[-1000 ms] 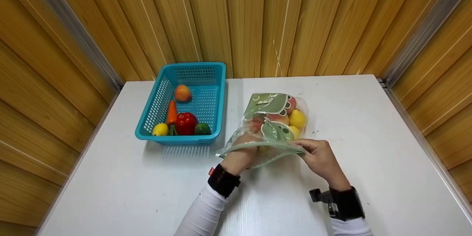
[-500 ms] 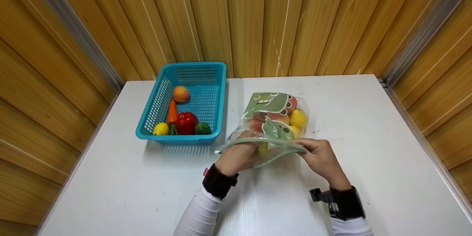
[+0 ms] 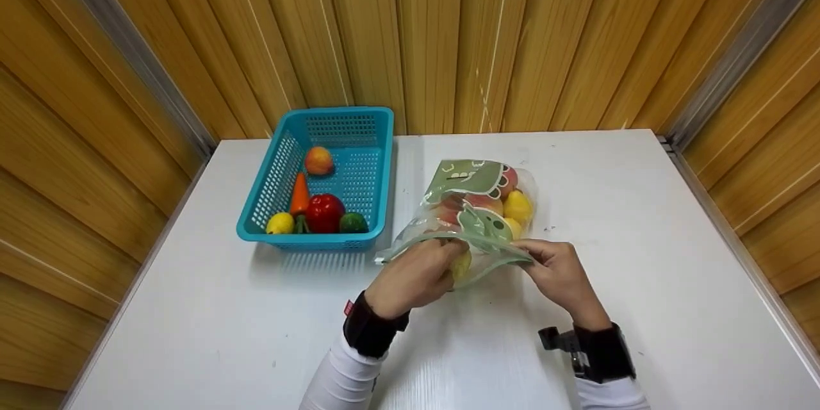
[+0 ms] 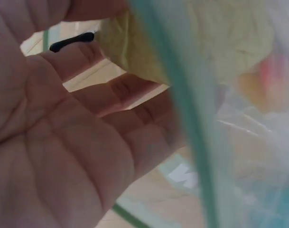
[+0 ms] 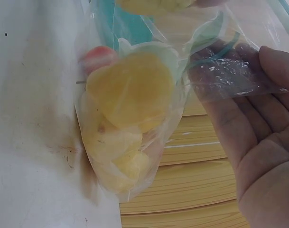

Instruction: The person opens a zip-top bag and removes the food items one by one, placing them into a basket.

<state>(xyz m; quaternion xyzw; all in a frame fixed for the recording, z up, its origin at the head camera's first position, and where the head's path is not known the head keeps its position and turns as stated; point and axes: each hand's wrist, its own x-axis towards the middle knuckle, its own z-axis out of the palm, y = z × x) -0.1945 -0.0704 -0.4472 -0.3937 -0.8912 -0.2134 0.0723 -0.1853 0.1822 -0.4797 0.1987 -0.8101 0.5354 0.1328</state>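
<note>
Both hands at the mouth of a clear zip bag of fruit on the white desk (image 3: 640, 218).

The left hand (image 3: 413, 277) curls round a yellow fruit (image 3: 460, 264) at the bag's opening, seemingly half inside it, though the plastic blurs the left wrist view. The right hand (image 3: 556, 272) pinches the right end of the bag's green zip rim between thumb and fingers. The bag (image 3: 477, 205), printed with a green cartoon figure, lies just right of the blue basket (image 3: 378, 141), mouth toward the person, with yellow and red-orange fruit inside. The basket holds a peach (image 3: 318, 160), a carrot (image 3: 298, 195), a red pepper (image 3: 324, 213), a lemon (image 3: 279, 224) and a green fruit (image 3: 352, 223).
</note>
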